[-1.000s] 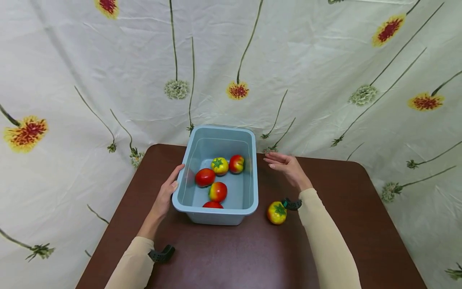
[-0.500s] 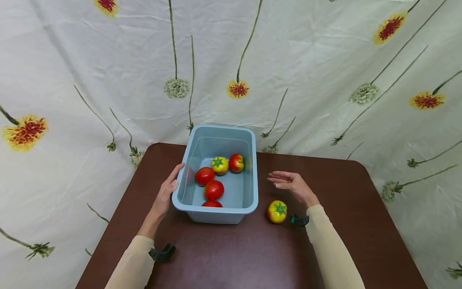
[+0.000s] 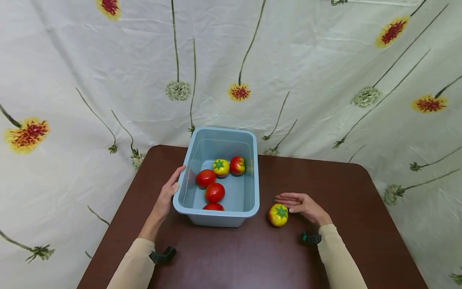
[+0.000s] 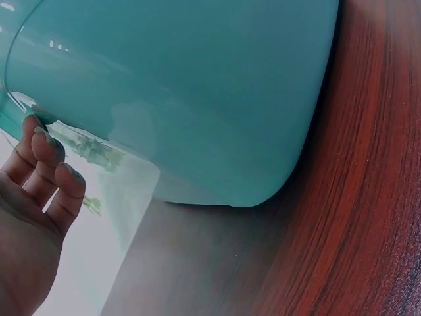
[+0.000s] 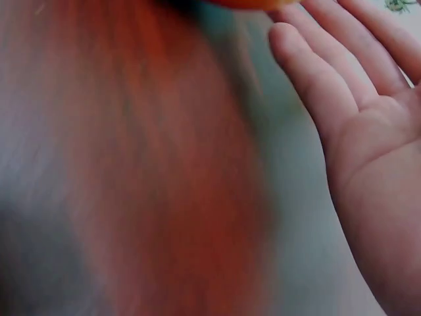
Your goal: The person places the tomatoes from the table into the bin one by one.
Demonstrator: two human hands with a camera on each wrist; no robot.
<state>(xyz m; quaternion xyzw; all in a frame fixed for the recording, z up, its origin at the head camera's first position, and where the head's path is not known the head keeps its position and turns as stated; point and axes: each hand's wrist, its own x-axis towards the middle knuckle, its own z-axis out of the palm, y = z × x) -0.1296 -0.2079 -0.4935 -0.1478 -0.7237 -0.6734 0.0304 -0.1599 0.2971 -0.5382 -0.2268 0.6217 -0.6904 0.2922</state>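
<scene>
A light blue plastic bin (image 3: 223, 220) stands at the back of the table with several red and yellow toy tomatoes (image 3: 215, 193) inside. My left hand (image 3: 167, 196) holds the bin's left rim; in the left wrist view its bent fingers (image 4: 66, 187) meet the rim from outside. Right of the bin, a yellow-red tomato with a green leafy top (image 3: 278, 215) sits on the table. My right hand (image 3: 303, 205) is just behind and to the right of it, fingers extended, holding nothing. Only a sliver of an orange-yellow tomato (image 5: 253, 3) shows in the right wrist view.
The dark brown wooden table (image 3: 231, 257) has rounded back corners. A pale flower-printed cloth (image 3: 306, 60) hangs right behind it and down both sides. Each wrist wears a dark band (image 3: 311, 239).
My right hand has drawn back from beside the bin's right rim toward the lone tomato. A tomato in the bin has rolled slightly left. My left hand stays at the rim.
</scene>
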